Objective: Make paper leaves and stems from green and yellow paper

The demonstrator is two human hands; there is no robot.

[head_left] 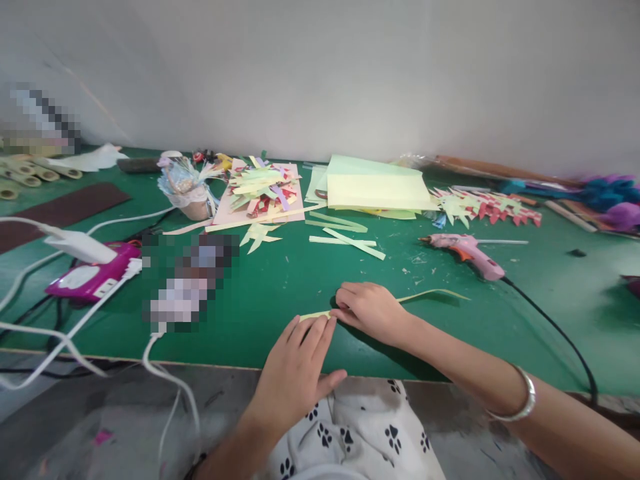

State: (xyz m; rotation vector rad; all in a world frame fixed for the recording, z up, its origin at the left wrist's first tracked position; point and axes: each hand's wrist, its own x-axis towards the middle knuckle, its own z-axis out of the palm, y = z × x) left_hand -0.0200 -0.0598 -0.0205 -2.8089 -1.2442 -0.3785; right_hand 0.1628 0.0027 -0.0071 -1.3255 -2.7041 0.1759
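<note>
A narrow pale-yellow paper strip (435,292) runs along the green table near its front edge, passing under both hands. My left hand (300,363) lies over the strip's left end, fingers stretched out and thumb apart, pressing it to the table. With fingers curled, my right hand (373,310) pinches the strip just beside the left fingertips; the part between its fingers is hidden. The strip's free end arches out to the right past the right hand. Beyond the hands lie several loose yellow-green paper strips (345,241).
A pink glue gun (467,253) with a black cord lies at right. Paper sheets (380,190), a heap of cut paper pieces (265,190) and red-and-white spiky pieces (510,207) line the back. At left are a magenta power strip (95,273), white cables and a blurred-out object (187,283).
</note>
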